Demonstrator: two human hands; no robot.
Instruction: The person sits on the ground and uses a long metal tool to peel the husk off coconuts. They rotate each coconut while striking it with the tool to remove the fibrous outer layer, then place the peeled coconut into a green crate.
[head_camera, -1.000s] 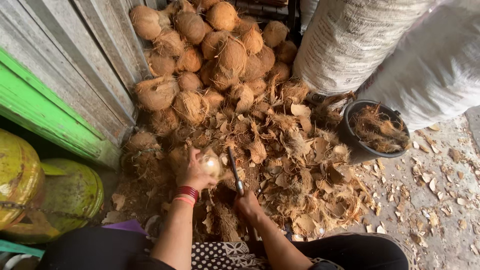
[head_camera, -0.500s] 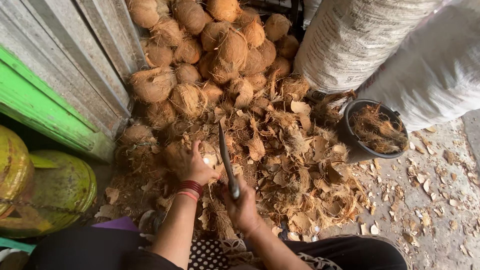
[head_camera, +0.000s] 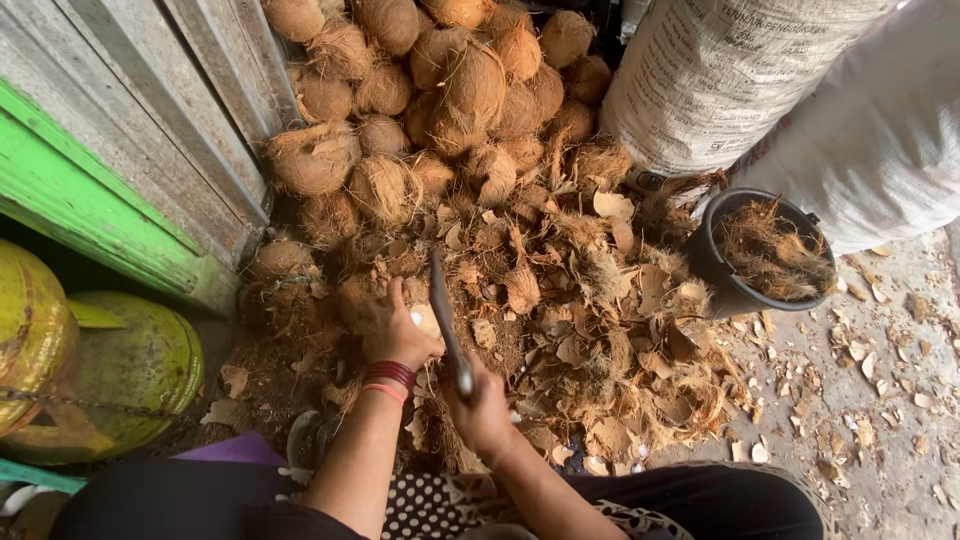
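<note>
I look down on a grey concrete floor strewn with pale shell chips, with a weathered grey wooden wall trimmed in a bright green painted board on the left. Against that wall rises a heap of brown fibrous husked coconuts, and below it spreads a loose litter of torn husk pieces. To the right stand white woven sacks, and just beside them a round black bucket filled with coconut fibre. At the far left sit yellow-green rounded containers.

My left hand, with red bangles on the wrist, presses on a partly peeled pale coconut resting on the husk litter just ahead of my knees; its grip is clamped around the nut's top. My right hand has its grip closed on the handle of a long dark metal blade, which points away from me and lies against the coconut's right side. I think the edge is touching the shell, though the hand hides the contact.
</note>
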